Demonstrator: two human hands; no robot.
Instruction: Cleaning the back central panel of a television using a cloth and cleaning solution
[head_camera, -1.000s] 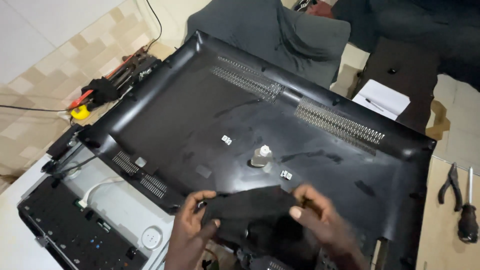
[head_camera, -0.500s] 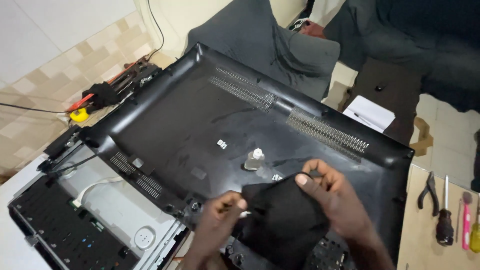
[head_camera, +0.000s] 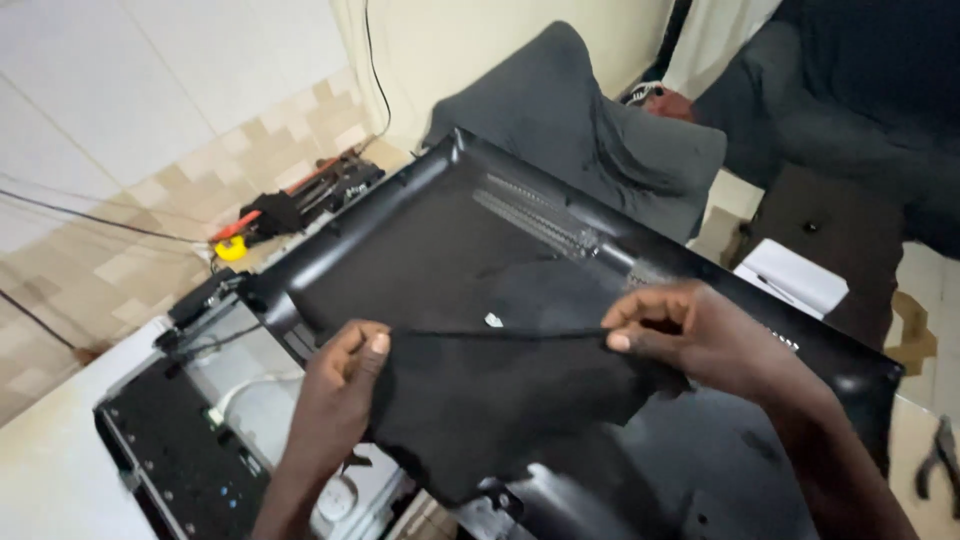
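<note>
Both hands, left hand (head_camera: 345, 375) and right hand (head_camera: 690, 335), pinch the top edge of a thin black flexible sheet (head_camera: 500, 400), stretched taut above the black plastic television back cover (head_camera: 420, 260). Pulling harder could tear the sheet, or it may slip from the fingertips.

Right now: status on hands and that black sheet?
Left hand and right hand each pinch the black sheet by its top edge. Sheet stretched taut, held above the TV back cover. Nothing between hands.
</note>
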